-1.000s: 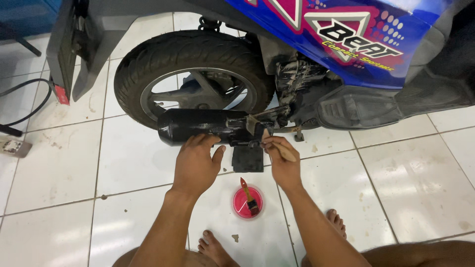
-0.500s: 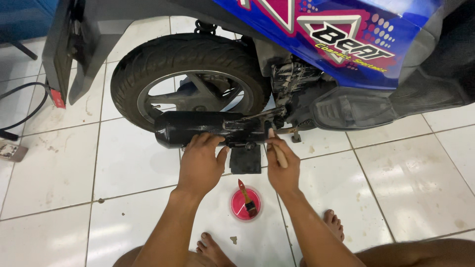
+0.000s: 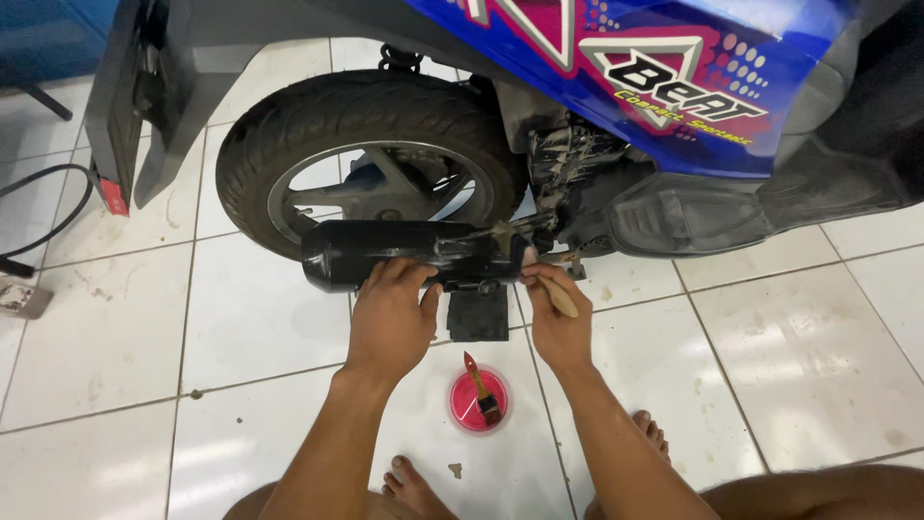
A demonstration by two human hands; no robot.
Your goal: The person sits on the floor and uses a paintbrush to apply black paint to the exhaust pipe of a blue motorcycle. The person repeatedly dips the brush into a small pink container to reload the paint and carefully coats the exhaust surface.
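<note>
Black muffler (image 3: pixel 385 255) steadied by the left hand (image 3: pixel 390 318) while the right hand (image 3: pixel 558 323) works a wooden-handled brush (image 3: pixel 561 297) at its front end.

Left fingers curl loosely over the muffler's lower edge, apparently to brace it; the muffler lies across the rear wheel (image 3: pixel 371 159) of a blue scooter (image 3: pixel 674 87). Right fingers are clenched round the brush handle, its head aimed up into the grimy joint near the engine. On the white tiles (image 3: pixel 231 327) between the forearms sits a pink bowl (image 3: pixel 478 400) with a second brush (image 3: pixel 481 385) resting in it, within easy reach, just below a black block (image 3: pixel 477 316).
</note>
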